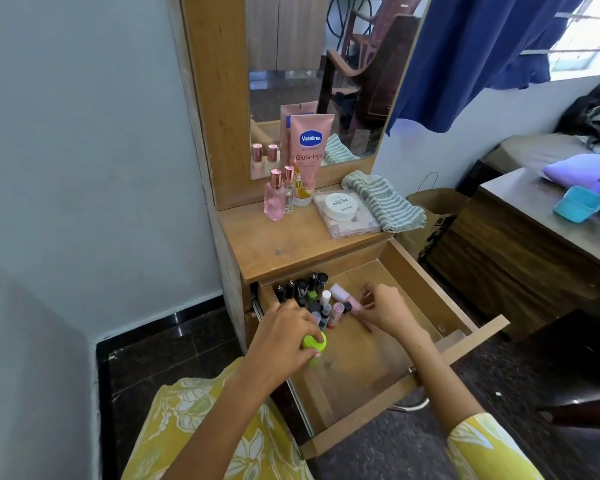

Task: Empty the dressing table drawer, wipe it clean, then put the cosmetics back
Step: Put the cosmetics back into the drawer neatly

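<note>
The drawer (pixel 426 296) was pulled out wide from under the desk (pixel 291 244). Small cosmetics bottles (pixel 309 292) stood in a bunch at its back left corner. The left hand (pixel 284 337) had its grip curled tight around a bright green bottle (pixel 314 342), just in front of that bunch. The right hand (pixel 383 311) was close to the right of the left hand, and its grip pinched a little pink bottle (pixel 347 301) at the edge of the bunch. Up past both hands, on the desk, stood a pink Vaseline tube (pixel 310 147), two perfume bottles (pixel 278 195), a round white jar (pixel 340 205) on a flat clear case (pixel 357 225), and a folded striped cloth (pixel 385 200). A mirror (pixel 326 64) rose behind them.
</note>
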`<state>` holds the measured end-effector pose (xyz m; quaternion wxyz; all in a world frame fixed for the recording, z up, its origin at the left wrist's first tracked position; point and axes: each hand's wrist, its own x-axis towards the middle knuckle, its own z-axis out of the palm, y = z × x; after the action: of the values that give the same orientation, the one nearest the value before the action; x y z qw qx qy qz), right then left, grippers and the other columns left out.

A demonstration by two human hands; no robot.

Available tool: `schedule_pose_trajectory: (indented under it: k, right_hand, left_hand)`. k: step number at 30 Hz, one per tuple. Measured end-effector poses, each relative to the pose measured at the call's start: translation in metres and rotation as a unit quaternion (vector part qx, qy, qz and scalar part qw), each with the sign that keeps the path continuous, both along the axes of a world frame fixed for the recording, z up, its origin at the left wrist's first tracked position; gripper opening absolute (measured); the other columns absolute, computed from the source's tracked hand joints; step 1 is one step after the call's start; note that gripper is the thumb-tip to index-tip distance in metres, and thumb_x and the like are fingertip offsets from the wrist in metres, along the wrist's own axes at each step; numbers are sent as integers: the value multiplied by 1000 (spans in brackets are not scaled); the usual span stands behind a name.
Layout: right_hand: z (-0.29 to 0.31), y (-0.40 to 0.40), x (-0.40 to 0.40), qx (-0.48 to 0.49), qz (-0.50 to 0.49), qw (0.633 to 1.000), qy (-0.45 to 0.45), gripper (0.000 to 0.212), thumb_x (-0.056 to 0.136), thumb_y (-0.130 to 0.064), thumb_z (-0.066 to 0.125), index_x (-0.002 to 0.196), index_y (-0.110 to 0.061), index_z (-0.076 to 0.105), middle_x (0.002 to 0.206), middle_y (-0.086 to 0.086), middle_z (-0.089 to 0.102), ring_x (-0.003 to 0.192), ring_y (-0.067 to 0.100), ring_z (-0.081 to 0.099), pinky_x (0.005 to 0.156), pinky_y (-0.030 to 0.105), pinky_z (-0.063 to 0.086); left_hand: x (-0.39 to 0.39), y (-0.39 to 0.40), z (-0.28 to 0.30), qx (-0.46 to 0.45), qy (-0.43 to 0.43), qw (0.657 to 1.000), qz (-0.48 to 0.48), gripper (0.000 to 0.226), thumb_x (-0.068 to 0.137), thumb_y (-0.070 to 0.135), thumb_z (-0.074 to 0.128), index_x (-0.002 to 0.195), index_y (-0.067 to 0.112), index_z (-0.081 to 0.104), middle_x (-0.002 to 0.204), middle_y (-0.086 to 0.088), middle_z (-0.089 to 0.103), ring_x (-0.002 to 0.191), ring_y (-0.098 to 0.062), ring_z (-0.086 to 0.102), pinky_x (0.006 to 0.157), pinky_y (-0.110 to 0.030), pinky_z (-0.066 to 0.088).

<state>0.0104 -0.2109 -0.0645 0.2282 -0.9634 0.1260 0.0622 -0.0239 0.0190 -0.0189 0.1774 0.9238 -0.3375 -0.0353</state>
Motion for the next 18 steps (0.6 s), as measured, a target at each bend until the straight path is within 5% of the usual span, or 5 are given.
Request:
schedule_pose_trajectory:
  k: [10, 18]
  right_hand:
    - [3, 15, 5, -51, -1, 999, 9, 21, 75, -21, 67, 89, -14, 53, 84, 4, 59, 74, 23, 53, 52, 26, 32]
    - [-3, 8, -3, 18, -34, 999, 10, 23, 73, -19, 73, 89, -18, 57, 85, 2, 62, 76, 18, 59, 56, 26, 46]
  left_hand:
    - [0, 0, -2, -18, 4, 1000, 1, 28, 84, 41, 64, 110, 31, 66, 117, 15, 58, 107, -5, 39, 79, -17, 16]
    - [-1, 2, -5, -36, -5, 999, 1, 27, 85, 38, 63, 111, 31, 66, 118, 16, 58, 110, -4, 39, 81, -16, 16]
